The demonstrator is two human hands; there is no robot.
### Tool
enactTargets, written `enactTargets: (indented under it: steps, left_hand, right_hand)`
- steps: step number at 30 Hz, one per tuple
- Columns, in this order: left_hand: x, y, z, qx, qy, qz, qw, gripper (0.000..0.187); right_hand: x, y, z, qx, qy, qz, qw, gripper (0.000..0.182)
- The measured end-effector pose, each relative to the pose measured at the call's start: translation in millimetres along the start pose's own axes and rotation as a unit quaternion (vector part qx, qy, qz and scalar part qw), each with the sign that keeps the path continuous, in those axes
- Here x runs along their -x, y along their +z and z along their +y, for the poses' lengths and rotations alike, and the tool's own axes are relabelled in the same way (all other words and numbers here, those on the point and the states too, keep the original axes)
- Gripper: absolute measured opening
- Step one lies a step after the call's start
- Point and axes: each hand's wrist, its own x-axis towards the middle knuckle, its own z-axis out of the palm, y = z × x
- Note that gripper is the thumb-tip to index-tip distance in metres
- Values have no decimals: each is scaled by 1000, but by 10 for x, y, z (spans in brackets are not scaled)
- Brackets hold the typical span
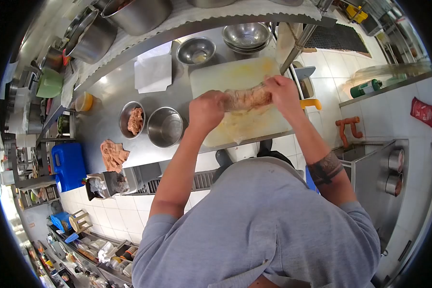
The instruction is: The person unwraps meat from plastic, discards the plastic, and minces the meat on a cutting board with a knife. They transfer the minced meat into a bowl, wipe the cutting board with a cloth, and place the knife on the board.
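A pinkish roll of minced meat in clear plastic film [248, 99] is stretched between my two hands, over a white cutting board [216, 77] with yellow stains. My left hand [207, 111] is closed on the film at the roll's left end. At the other end, my right hand [284, 95] pinches the film with its fingers pressed together. Left of the board stand a steel bowl [165, 127] and a smaller steel bowl [125, 120] with raw minced meat [135, 121] in it.
On the steel counter [101, 122] lie a crumpled tan cloth [114, 155] and white sheets [153, 72]. Behind the board are a steel bowl [196, 51] and stacked bowls [246, 36]. An overhead shelf [177, 20] holds large pots. A yellow handle [311, 103] sticks out at the board's right.
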Motion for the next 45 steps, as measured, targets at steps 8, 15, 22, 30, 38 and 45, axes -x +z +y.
enactTargets:
  steps: [8,15,22,30,38,45]
  left_hand:
    - [-40,-10,-59,-44,67,-12,997,14]
    - [9,-139,-204,-4,42,36,998,7]
    - [-104,-244,65,0,110,75,991,5]
    - [-174,-221,-44,-9,42,-5,999,12]
    - [-3,-333,-117,37,-37,-6,999,24]
    - [112,-569,-55,45,-80,2,996,26]
  right_hand:
    - [-12,-245,128,89,32,-66,993,41]
    - [-62,-326,83,55,26,-74,995,39]
    - [178,-282,-359,2,22,-39,999,45]
    - [106,-248,-272,83,-41,-72,993,45]
    - [165,-137,-542,66,-37,-89,993,46]
    - [181,44,-847,27,3,-129,991,50]
